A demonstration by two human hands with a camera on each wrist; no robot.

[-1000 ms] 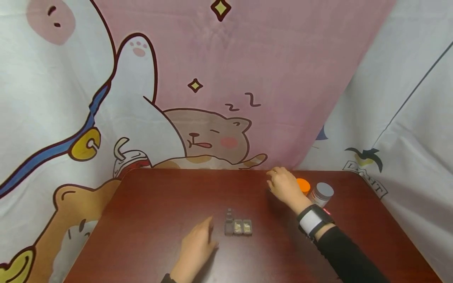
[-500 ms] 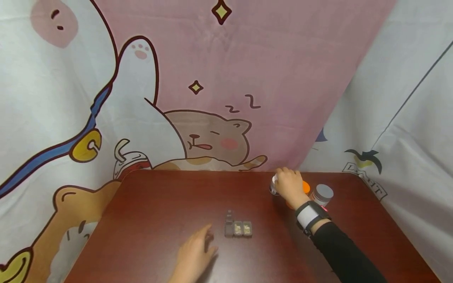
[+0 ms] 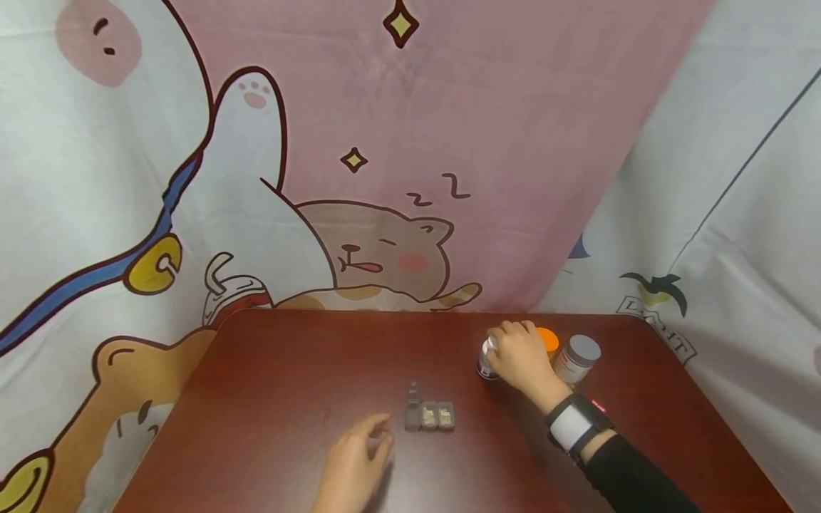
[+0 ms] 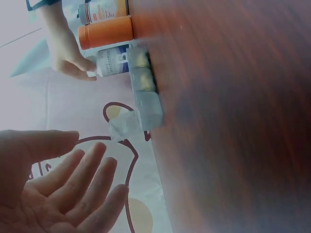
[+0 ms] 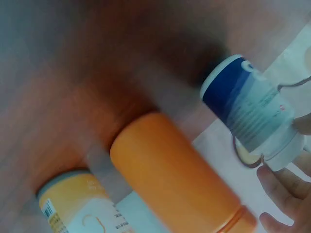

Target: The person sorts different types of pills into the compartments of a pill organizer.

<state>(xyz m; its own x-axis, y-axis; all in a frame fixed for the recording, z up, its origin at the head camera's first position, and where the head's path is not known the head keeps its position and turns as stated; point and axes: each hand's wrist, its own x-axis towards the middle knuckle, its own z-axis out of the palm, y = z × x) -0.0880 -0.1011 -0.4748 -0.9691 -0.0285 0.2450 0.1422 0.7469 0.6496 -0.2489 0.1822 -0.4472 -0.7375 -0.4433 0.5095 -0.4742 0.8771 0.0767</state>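
My right hand [image 3: 521,356] grips a small white bottle with a dark blue band [image 5: 248,104] by its white cap, fingertips and thumb around it. The bottle is upright in the head view, partly behind the hand. Left of centre, my left hand [image 3: 353,459] hangs with fingers loosely bent and holds nothing. Just beyond its fingertips lies a clear pill organizer [image 3: 429,416]. Its leftmost compartment [image 4: 148,109] has the lid [image 4: 125,126] raised; the other two are closed, with pale yellow contents.
An orange bottle [image 5: 175,170] stands right of my right hand, partly hidden by it in the head view. Beside it is a grey-lidded jar [image 3: 577,360] with a yellow and white label. A printed cloth [image 3: 545,142] hangs behind the brown table [image 3: 308,370].
My right hand has closed on the white bottle's cap and drawn the bottle toward me and slightly left. The left hand has shifted down a little, its fingers bending slightly.
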